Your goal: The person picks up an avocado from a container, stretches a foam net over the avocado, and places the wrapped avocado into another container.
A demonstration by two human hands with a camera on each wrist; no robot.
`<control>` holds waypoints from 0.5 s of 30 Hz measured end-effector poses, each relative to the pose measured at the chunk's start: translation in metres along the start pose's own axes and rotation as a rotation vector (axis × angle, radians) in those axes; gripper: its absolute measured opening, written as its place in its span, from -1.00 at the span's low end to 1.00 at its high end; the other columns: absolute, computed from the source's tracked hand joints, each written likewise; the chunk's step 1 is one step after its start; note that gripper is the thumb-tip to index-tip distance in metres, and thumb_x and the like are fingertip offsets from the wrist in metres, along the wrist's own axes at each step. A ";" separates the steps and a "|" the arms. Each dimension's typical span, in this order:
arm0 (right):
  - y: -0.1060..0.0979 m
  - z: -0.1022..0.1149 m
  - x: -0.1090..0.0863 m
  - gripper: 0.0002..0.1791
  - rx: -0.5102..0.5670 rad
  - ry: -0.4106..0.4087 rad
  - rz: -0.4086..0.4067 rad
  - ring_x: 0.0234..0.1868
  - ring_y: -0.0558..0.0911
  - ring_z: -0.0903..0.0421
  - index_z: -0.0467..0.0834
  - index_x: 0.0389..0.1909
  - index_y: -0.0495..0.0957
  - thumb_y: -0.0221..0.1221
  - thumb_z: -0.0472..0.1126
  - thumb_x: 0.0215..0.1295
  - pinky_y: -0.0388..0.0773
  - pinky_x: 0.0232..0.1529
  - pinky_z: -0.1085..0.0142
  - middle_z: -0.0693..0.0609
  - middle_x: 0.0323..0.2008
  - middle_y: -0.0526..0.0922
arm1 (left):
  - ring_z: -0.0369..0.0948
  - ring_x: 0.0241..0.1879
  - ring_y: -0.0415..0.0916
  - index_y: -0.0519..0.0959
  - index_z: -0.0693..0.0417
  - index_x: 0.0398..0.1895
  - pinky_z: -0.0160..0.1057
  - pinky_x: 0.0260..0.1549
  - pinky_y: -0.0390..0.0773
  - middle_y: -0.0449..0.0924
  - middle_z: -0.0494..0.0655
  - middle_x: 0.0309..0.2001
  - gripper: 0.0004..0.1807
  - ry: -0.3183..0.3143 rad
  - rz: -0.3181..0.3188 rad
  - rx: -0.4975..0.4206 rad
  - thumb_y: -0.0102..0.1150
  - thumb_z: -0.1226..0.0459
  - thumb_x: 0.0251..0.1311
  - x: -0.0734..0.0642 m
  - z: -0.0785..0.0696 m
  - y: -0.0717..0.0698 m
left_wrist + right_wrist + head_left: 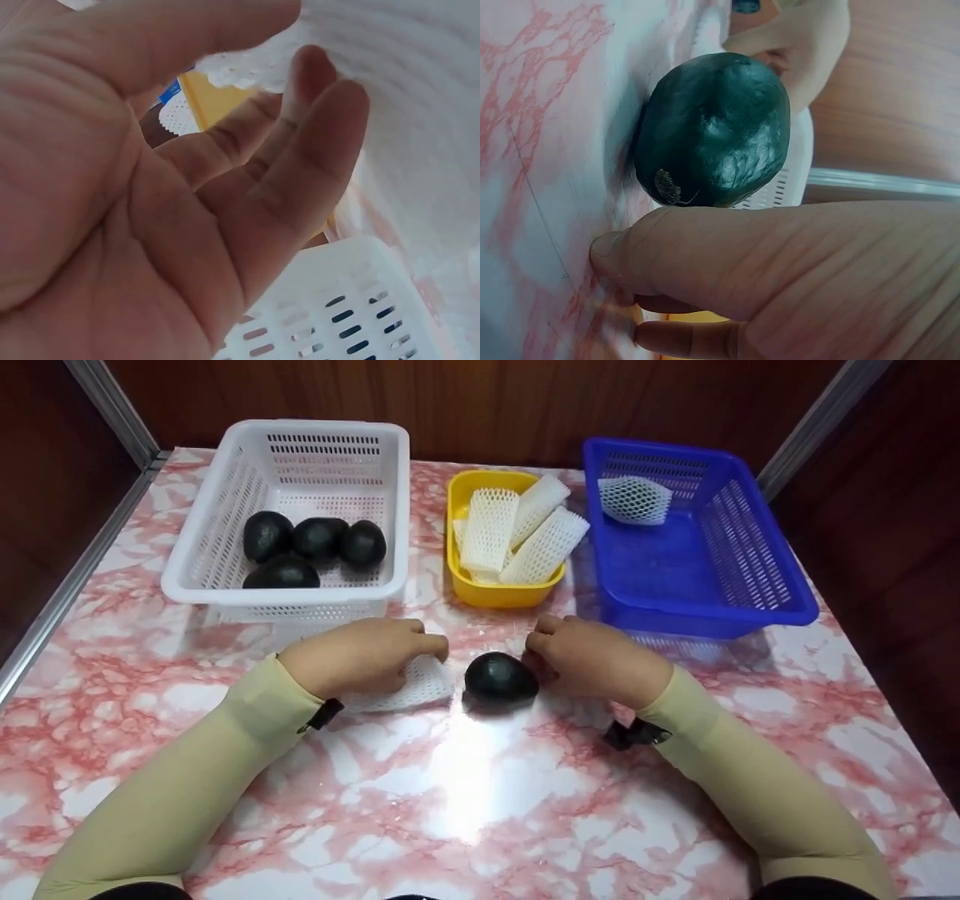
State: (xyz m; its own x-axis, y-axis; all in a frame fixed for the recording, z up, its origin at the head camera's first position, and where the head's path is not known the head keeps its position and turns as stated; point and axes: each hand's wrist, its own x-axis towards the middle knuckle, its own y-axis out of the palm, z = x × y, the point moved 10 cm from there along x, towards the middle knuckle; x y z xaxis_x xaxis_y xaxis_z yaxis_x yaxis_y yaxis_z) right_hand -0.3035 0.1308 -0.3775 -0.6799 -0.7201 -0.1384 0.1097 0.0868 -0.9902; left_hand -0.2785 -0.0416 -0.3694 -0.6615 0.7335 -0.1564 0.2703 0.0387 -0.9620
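Note:
A dark green avocado (501, 679) lies on the table between the two hands. To its left, my left hand (367, 656) holds a white foam net sleeve (424, 684) that lies flattened on the table. In the left wrist view the sleeve (420, 112) passes by the thumb and bent fingertips; the exact pinch is partly hidden. Right of the avocado, my right hand (589, 660) has its fingers loosely bent near the tabletop and holds nothing. In the right wrist view the avocado (714, 131) sits just beyond the thumb, not gripped.
Several avocados sit in a white basket (187, 577) at the back left. A yellow bin (506, 597) in the middle holds several foam net sleeves (487, 529). At the back right, a blue basket (705, 615) contains one item in a foam net (635, 501).

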 end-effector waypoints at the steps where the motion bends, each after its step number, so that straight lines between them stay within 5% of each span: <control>1: 0.000 0.000 0.000 -0.63 -0.001 0.003 0.001 -0.09 0.74 -0.15 -0.15 0.00 0.67 0.51 -0.32 0.18 0.75 -0.02 -0.02 -0.11 -0.01 0.66 | 0.08 -0.08 0.68 0.63 -0.03 0.25 0.09 0.03 0.70 0.72 0.11 0.05 -0.52 -0.006 0.004 -0.010 0.25 0.45 0.27 0.000 0.001 0.000; 4: -0.001 -0.001 0.000 -0.67 -0.002 0.012 0.000 -0.07 0.74 -0.16 -0.14 0.00 0.67 0.44 -0.38 0.23 0.75 -0.01 -0.03 -0.11 -0.01 0.66 | -0.01 -0.19 0.62 0.69 0.05 -0.04 0.05 -0.05 0.65 0.71 0.05 -0.14 -0.81 -0.024 0.007 -0.061 0.17 0.21 0.45 0.001 0.002 -0.001; 7: -0.001 -0.001 0.000 -0.69 -0.009 0.015 -0.003 -0.05 0.74 -0.16 -0.14 -0.01 0.67 0.43 -0.38 0.24 0.74 0.00 -0.05 -0.12 -0.01 0.67 | -0.10 -0.37 0.48 0.66 0.04 -0.38 -0.03 -0.21 0.55 0.59 -0.04 -0.38 -0.58 -0.082 -0.033 -0.096 0.01 0.03 0.59 0.005 0.006 -0.002; 10: -0.001 0.000 -0.001 -0.68 -0.010 0.011 0.000 -0.06 0.73 -0.17 -0.14 0.01 0.68 0.45 -0.34 0.25 0.74 0.02 -0.05 -0.12 0.00 0.67 | -0.13 -0.48 0.33 0.56 0.03 -0.58 -0.09 -0.38 0.43 0.44 -0.09 -0.50 -0.59 -0.147 -0.080 -0.078 0.05 0.13 0.51 0.007 0.010 -0.002; 15: -0.001 0.001 -0.001 -0.68 -0.013 0.000 -0.006 -0.06 0.74 -0.17 -0.14 0.03 0.68 0.44 -0.35 0.27 0.75 0.02 -0.03 -0.12 0.01 0.68 | -0.08 -0.39 0.46 0.66 0.10 -0.35 -0.05 -0.37 0.55 0.56 -0.02 -0.34 -0.97 -0.184 -0.057 -0.004 0.32 0.38 0.16 0.005 0.005 0.001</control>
State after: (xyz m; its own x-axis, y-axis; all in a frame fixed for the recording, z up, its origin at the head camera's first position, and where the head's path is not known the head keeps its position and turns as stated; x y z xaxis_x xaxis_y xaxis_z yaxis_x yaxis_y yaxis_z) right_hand -0.3024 0.1303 -0.3762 -0.6809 -0.7204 -0.1320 0.0957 0.0911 -0.9912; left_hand -0.2856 -0.0413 -0.3720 -0.7923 0.5937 -0.1407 0.2318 0.0796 -0.9695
